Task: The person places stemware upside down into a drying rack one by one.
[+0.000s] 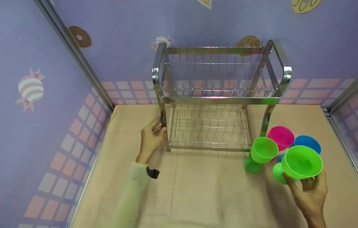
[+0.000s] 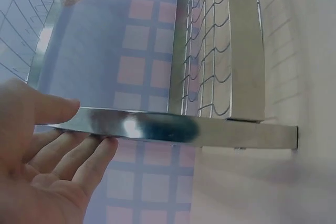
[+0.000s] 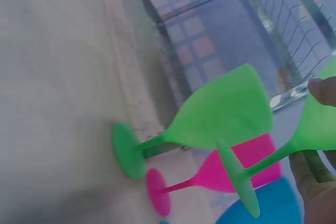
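A two-tier metal dish rack (image 1: 220, 100) stands against the back wall. My left hand (image 1: 151, 139) holds its left front post (image 2: 131, 123), thumb on one side and fingers on the other. At the right, my right hand (image 1: 312, 197) grips a bright green plastic goblet (image 1: 302, 163) by its bowl. In the right wrist view that goblet's foot (image 3: 239, 179) hangs above the table, tilted. A second green goblet (image 1: 263, 150) stands by the rack's right front corner. Behind them are a pink goblet (image 1: 280, 137) and a blue goblet (image 1: 307, 144), partly hidden.
A pale cloth (image 1: 198, 186) covers the table. The rack's lower wire tray (image 1: 210, 126) and upper wire basket (image 1: 212, 91) hold no dishes. Patterned purple walls (image 1: 128, 63) enclose the back and sides, with metal rails (image 1: 74, 53) at the corners.
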Demonstrator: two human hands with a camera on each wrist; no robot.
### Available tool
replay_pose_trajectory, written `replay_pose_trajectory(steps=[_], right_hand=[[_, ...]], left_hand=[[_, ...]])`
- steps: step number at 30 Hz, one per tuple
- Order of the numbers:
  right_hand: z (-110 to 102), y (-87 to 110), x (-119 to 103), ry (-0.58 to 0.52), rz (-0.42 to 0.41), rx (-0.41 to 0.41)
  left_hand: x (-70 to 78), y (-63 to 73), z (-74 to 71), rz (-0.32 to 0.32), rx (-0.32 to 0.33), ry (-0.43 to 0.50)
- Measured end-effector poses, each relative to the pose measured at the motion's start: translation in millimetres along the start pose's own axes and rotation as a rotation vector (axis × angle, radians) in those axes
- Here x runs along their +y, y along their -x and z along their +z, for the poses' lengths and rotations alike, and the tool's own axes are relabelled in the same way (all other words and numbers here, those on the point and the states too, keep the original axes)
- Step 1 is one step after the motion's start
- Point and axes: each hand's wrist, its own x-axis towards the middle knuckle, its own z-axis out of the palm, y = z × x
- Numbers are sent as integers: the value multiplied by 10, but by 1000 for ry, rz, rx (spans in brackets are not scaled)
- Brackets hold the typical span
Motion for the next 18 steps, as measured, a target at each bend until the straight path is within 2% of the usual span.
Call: replay_pose_trajectory(steps=[2,4,8,11,15,18], right_hand=[[13,-64,-70,-76,-34,-43],[27,-130,-148,-76,-58,-83],[69,-274,-309,66,-120,-165],[145,-401,-460,204,-207,-232],[285,-556,-635,323,-335,-301],[374,-651,-674,430,-414,-327]], left_hand=[[47,11,-58,17,-13,5],[96,25,-117,41,-22,-1],[199,78,-218,87,-23,-32],[296,130,-247,121,-31,-51],[457,206,-223,160,-82,-52],[575,267,-177,191,-126,-42]])
